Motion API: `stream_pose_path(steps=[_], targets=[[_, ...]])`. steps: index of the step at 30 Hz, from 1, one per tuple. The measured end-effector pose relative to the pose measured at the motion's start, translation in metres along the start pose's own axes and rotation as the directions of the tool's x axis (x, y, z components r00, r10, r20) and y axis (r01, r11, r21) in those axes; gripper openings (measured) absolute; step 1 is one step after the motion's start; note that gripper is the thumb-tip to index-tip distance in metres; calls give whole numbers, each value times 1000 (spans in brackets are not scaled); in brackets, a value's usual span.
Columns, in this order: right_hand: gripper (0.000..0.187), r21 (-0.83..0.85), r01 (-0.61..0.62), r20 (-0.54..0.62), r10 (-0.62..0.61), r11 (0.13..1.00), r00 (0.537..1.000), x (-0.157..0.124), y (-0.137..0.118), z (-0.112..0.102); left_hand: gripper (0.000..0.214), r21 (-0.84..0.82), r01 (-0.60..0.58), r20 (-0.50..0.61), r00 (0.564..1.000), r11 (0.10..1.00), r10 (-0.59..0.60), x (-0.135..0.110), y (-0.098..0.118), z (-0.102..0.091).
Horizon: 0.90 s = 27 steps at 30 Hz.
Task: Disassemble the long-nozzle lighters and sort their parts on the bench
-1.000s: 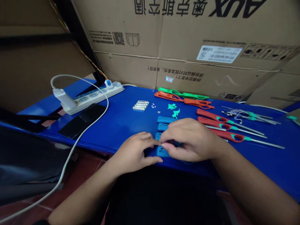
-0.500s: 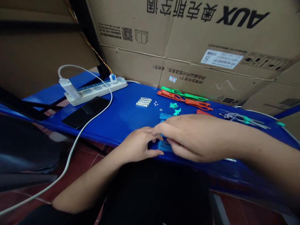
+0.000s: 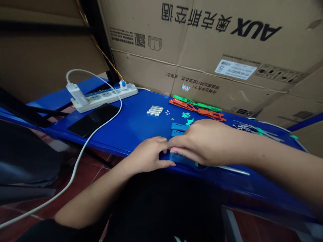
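On the front edge of the blue table lies a blue plastic casing [image 3: 180,159], shaped like one half of a long-nosed lighter. A metal tube [image 3: 234,169] runs out at its right end. My left hand [image 3: 148,154] grips the casing's left end between thumb and curled fingers. Over the same casing, my right hand [image 3: 199,143] has its thumb and index finger close together near that end. What they pinch, if anything, is hidden. Just behind lie more blue casings [image 3: 178,126], partly covered by the right hand. Small teal plastic parts [image 3: 189,121] are beyond them.
Red casings [image 3: 185,103] and green casings [image 3: 208,107] lie along the cardboard box [image 3: 151,74]. Several metal cylinders [image 3: 154,111] and tiny pieces sit mid-table. Thin rods with wires [image 3: 262,130] are at right. A phone [image 3: 93,119], power strip [image 3: 106,97] and white cable [image 3: 83,153] occupy the left.
My right hand has shifted slightly up, its thumb moving left toward the index finger. More of the metal tube and of the rear blue casings shows. The left hand stays in place.
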State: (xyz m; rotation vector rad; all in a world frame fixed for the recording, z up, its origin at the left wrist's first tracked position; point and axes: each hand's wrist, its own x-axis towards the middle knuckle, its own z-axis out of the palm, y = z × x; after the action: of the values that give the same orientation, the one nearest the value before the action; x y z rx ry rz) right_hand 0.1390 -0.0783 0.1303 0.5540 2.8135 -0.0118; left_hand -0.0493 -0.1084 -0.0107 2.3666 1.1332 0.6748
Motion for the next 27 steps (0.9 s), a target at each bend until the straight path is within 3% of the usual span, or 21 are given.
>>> stream_pose_path(steps=[4,10,15,17,20,22,24,25,27], targets=[[30,127,167,-16,-166,978,986,0,5,-2,33,-5,-14,-33,999,1000,14,0,-2,1],[35,-47,-92,3,92,995,996,1,2,-3,34,13,-48,-12,999,999,48,-1,-5,3],[31,119,128,-11,-127,985,992,0,1,-4,38,12,-66,-38,997,998,67,-1,-5,3],[26,48,59,-23,-58,997,998,1,2,-4,40,19,-47,-24,999,999,48,0,-4,3],[35,-40,-83,-24,83,996,996,2,4,-3,42,26,-18,-10,1000,1000,18,0,-2,2],[30,52,19,-14,-19,998,1000,1,6,-2,41,27,-20,-17,1000,999,21,0,-2,1],[37,158,148,-37,-144,976,989,-1,8,-1,41,26,-24,-15,1000,999,24,0,-1,1],[39,167,162,-48,-156,972,987,-2,8,-1,40,25,-26,-9,1000,999,26,0,-1,1],[35,89,75,-51,-71,993,996,-3,7,0,40,20,-27,7,1000,999,27,0,-1,2]])
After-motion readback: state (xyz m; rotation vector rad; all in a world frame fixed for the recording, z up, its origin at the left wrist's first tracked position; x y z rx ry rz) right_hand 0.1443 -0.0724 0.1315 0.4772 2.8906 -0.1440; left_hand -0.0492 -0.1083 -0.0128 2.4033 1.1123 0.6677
